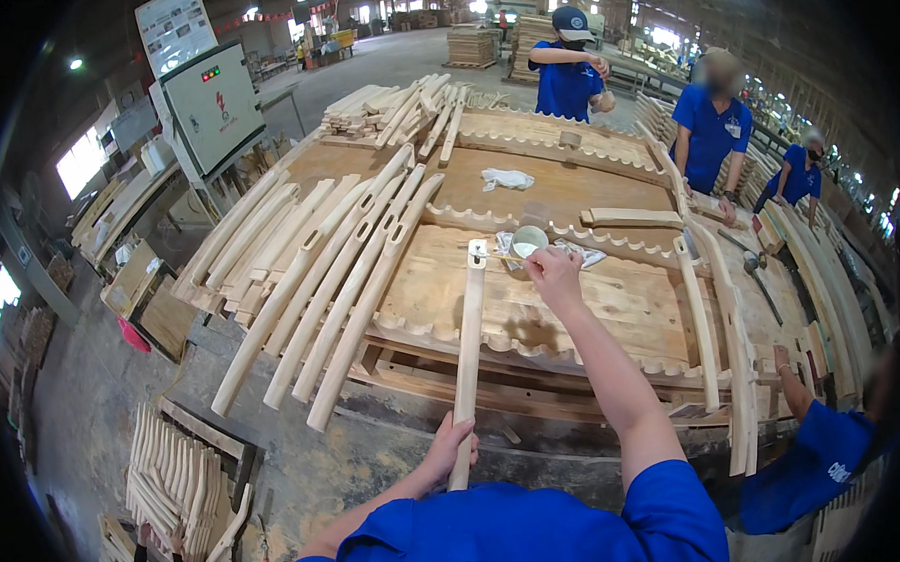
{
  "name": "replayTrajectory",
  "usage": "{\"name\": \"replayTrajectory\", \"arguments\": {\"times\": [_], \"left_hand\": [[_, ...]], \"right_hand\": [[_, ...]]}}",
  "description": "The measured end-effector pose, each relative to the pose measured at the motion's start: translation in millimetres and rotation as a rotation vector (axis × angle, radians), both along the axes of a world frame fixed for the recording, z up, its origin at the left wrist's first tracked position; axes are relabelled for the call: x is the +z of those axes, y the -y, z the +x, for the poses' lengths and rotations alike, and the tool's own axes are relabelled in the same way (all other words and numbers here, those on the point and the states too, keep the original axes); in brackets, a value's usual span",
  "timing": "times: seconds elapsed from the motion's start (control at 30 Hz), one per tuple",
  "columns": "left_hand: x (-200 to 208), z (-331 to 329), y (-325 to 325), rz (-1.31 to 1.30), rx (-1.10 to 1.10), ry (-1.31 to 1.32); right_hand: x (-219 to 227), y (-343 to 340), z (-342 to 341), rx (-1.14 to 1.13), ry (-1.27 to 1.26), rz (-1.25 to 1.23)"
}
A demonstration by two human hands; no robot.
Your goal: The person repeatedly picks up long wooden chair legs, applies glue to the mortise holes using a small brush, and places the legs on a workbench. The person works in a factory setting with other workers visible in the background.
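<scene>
My left hand is wrapped round the lower end of a pale wooden post. The post slants away from me, its far end resting at the bench, where a slot shows in the wood. White, glue-like stuff marks that end. Near it my right hand is closed in a pinch on what looks like a thin stick, its tip reaching to the slot; the fingers partly hide it. Just beyond my right fingers stands a small round cup with something whitish inside. A crumpled white cloth lies beside the cup.
Several slotted posts lie to the left, overhanging the near edge. Scalloped wooden rails cross the workbench. Another white rag lies farther back. Co-workers stand at the far and right sides. A control cabinet stands left.
</scene>
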State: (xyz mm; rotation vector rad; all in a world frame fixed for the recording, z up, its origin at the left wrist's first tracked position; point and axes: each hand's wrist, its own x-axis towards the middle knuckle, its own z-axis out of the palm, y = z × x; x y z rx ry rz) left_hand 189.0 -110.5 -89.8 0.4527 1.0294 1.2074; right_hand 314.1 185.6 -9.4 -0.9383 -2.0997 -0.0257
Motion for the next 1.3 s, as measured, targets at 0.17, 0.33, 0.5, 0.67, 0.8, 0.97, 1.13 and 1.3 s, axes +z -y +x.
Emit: {"name": "replayTrajectory", "arguments": {"times": [0.17,0.33,0.5,0.67,0.8,0.97,1.13,1.3], "left_hand": [[0.5,-0.3,0.1,0.016,-0.008,-0.026],[0.2,-1.2,0.1,0.008,-0.016,-0.039],[-4.5,1.8,-2.2,0.014,-0.024,-0.055],[-7.8,1.8,-1.4,0.009,-0.006,-0.053],[-9.6,1.4,-0.1,0.014,-0.006,-0.075],[-2.2,1.7,-0.9,0.007,-0.015,-0.022],[-1.3,1.7,-1.5,0.011,-0.022,-0.051],[-1.0,1.4,-0.9,0.007,-0.004,-0.051]], "right_hand": [[-0.6,12.1,4.7,0.047,0.003,-0.015],[5.8,13.4,2.3,0.045,-0.056,-0.122],[5.9,-0.6,-11.9,-0.053,-0.085,-0.037],[-1.7,2.9,-10.1,0.014,-0.023,0.013],[-4.1,9.6,-1.2,0.099,-0.051,-0.032],[-1.9,5.5,-1.9,0.051,-0.051,-0.075],[5.3,-11.2,-10.7,-0.051,-0.052,-0.054],[6.2,-15.1,-14.4,-0.056,-0.113,-0.030]]}}
